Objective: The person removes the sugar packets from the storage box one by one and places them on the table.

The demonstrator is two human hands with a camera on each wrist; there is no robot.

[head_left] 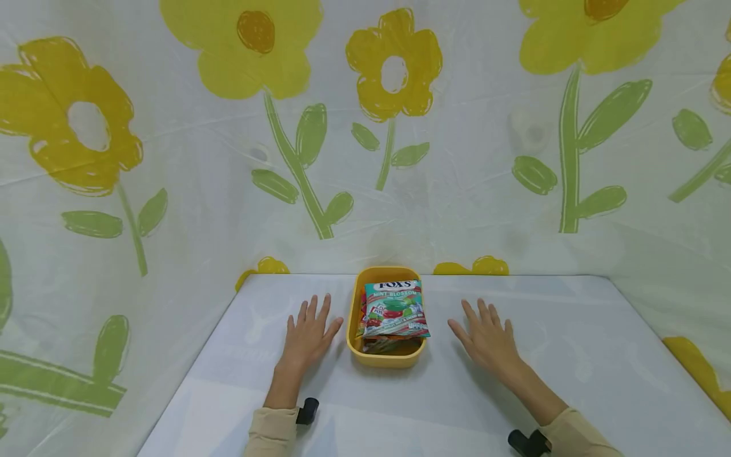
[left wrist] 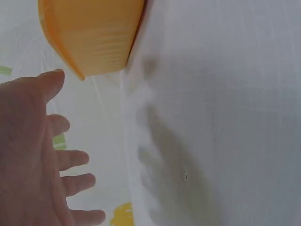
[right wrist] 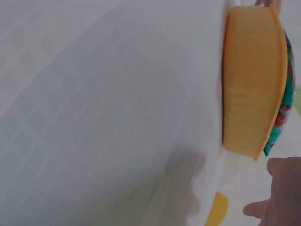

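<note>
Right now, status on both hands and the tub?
Left hand open, flat on table, beside tub. Right hand open, flat, other side. Yellow tub between them, candy packets inside, untouched. Nothing in the way.

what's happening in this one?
A person has both hands flat on the white table, fingers spread, holding nothing. The left hand and right hand sit either side of a yellow tub, not touching it. In the tub are candy packets, the top one a Fox's Mint Blossom packet.

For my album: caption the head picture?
Two open hands flat beside a yellow tub of candy bags.
</note>
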